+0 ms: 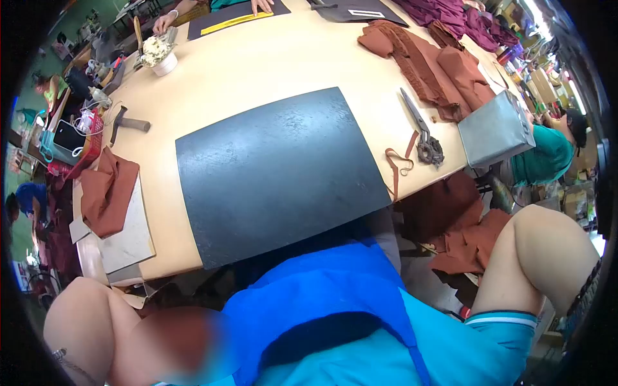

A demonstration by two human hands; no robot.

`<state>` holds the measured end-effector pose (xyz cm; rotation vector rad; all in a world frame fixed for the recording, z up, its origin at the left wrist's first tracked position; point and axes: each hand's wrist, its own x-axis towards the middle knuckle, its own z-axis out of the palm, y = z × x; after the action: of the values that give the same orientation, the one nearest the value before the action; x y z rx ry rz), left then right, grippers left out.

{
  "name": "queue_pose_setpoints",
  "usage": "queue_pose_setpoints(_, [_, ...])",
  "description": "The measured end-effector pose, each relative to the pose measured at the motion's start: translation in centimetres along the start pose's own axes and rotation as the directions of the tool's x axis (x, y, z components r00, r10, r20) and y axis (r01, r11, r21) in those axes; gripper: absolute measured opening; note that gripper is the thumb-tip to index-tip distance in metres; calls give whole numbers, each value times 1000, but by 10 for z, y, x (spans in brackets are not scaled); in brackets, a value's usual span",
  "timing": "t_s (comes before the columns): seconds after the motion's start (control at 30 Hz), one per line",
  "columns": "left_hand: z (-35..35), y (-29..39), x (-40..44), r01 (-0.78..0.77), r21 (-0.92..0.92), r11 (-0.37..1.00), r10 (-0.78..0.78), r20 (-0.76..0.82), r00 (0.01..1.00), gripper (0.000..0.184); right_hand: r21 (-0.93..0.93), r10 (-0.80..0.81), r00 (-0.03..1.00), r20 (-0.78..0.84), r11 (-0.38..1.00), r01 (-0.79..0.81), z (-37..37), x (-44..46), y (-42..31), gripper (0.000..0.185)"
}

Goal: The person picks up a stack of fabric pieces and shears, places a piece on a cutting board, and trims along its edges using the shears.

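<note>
Neither of my hands is in view; only my bent bare arms show at the lower left and right edges. In front of me a dark rubbery mat lies on the table, its near edge by my blue apron. To the mat's right are scissors with wrapped handles and a thin curled brown strip. A hammer rests on the left side. Close to the left front corner, a folded piece of brown fabric or leather sits on a pale board.
More brown pieces lie at the back right, near a grey block-like object. A flower pot stands at the far left, beyond a red basket. Across the table, another person's hands are at a dark sheet with a yellow strip.
</note>
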<state>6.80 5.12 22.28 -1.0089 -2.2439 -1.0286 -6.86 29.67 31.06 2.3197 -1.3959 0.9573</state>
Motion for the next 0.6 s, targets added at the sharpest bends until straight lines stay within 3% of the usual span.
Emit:
queue_pose_setpoints(0.33, [8,-8,3,-32,37,999,31,27,999,47,-62,-37,999,-24,997,35,-2,-13,-14,25])
queue_pose_setpoints(0.6, [15,-11,19,-60,-15,998,61,43,997,47,-96,50,997,-61,994,-56,-5,-23,-29,25])
